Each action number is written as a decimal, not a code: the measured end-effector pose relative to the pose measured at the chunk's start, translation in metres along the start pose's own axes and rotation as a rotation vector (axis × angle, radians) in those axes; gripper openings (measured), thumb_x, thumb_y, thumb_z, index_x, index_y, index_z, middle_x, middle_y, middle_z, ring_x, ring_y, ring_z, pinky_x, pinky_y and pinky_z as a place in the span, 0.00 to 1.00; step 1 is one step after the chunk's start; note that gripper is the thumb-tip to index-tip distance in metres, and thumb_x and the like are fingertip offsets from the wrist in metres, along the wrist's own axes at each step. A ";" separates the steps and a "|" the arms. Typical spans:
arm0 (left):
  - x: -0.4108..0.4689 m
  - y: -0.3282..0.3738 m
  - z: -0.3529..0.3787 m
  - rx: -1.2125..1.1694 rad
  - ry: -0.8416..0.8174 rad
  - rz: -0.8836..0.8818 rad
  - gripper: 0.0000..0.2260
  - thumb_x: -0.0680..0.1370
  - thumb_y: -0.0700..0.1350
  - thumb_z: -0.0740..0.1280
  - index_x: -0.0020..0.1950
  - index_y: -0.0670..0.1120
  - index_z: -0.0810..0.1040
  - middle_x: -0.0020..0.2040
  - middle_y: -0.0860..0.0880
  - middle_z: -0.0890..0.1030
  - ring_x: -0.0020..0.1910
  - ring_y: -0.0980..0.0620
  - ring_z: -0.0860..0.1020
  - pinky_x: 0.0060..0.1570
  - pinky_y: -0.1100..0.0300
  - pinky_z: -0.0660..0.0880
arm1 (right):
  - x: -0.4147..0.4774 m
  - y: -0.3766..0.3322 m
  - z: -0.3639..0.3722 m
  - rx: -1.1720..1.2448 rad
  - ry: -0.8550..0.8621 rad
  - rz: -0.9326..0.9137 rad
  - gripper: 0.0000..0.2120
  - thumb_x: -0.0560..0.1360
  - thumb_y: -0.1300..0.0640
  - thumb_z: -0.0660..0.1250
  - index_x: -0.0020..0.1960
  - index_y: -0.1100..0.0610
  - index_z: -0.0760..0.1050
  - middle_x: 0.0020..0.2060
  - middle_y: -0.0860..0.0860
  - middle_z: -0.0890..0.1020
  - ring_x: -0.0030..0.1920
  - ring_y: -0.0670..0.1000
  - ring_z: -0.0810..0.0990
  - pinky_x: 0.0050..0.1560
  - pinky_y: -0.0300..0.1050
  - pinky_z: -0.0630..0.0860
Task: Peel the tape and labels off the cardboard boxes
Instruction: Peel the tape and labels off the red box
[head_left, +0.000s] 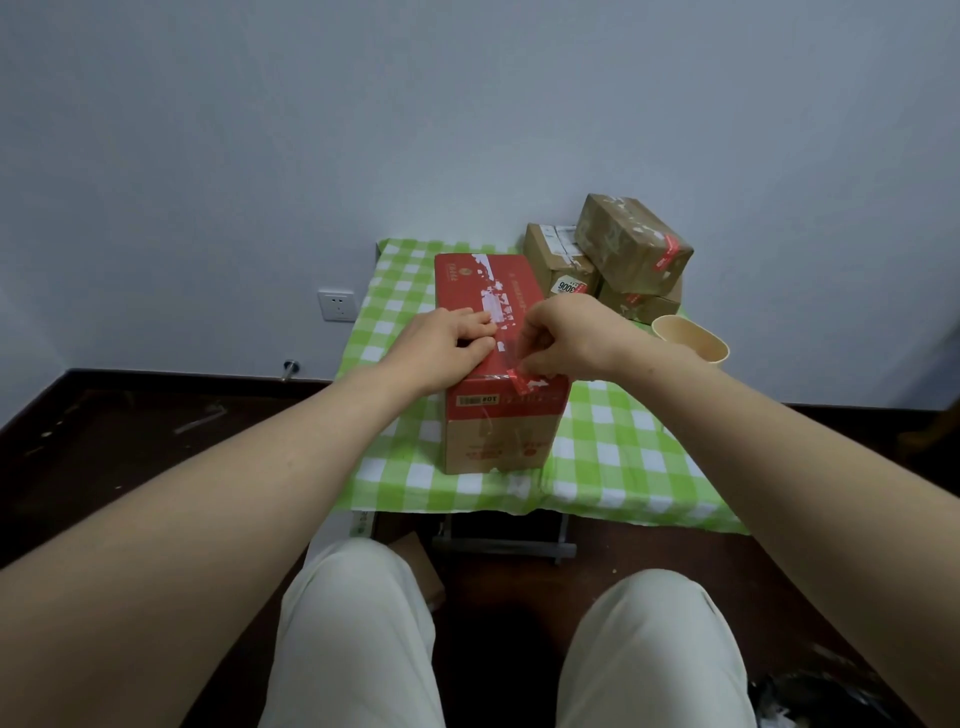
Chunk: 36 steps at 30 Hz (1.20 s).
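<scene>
Red box (498, 415) mid checked surface (623, 457). Left grip (447, 338) flat, fingers straight, pressing box top. Right grip (566, 338) pinching tape (522, 375) at box's 6 o'clock edge. Brown boxes (623, 249) at 1 o'clock.

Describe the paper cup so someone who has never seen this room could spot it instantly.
Find the green-and-white checked tablecloth. On its right side, just in front of the pile of brown cardboard boxes, sits a tan paper cup. It is the only round, open thing there; its neighbours are all taped boxes.
</scene>
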<state>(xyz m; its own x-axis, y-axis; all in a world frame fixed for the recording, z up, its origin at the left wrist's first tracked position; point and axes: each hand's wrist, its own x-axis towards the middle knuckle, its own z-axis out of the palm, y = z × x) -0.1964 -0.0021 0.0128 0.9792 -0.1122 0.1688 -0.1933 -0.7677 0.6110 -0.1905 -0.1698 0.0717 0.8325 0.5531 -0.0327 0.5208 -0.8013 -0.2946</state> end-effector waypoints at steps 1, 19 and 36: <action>0.001 0.000 0.000 0.003 -0.004 0.003 0.15 0.79 0.46 0.64 0.65 0.47 0.76 0.69 0.52 0.71 0.72 0.55 0.63 0.73 0.58 0.55 | 0.000 0.000 0.000 0.000 -0.002 -0.006 0.09 0.71 0.58 0.71 0.51 0.58 0.80 0.37 0.48 0.77 0.40 0.48 0.75 0.34 0.37 0.70; -0.004 0.004 -0.003 -0.040 -0.081 -0.010 0.22 0.75 0.51 0.68 0.68 0.46 0.73 0.72 0.51 0.68 0.73 0.56 0.61 0.73 0.59 0.54 | -0.007 -0.006 0.003 -0.163 -0.067 -0.075 0.08 0.75 0.59 0.65 0.52 0.59 0.78 0.48 0.55 0.81 0.47 0.53 0.76 0.43 0.42 0.69; -0.006 0.004 -0.004 -0.102 -0.096 -0.033 0.22 0.74 0.50 0.69 0.67 0.45 0.73 0.72 0.51 0.68 0.73 0.57 0.61 0.71 0.62 0.53 | -0.029 0.008 0.020 -0.097 0.062 -0.111 0.08 0.74 0.58 0.67 0.51 0.60 0.77 0.51 0.55 0.77 0.51 0.54 0.74 0.44 0.40 0.64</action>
<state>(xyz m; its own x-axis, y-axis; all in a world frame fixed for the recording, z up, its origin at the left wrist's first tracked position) -0.2032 -0.0024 0.0173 0.9857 -0.1509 0.0755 -0.1609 -0.7045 0.6912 -0.2141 -0.1877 0.0517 0.7771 0.6269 0.0551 0.6238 -0.7557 -0.1995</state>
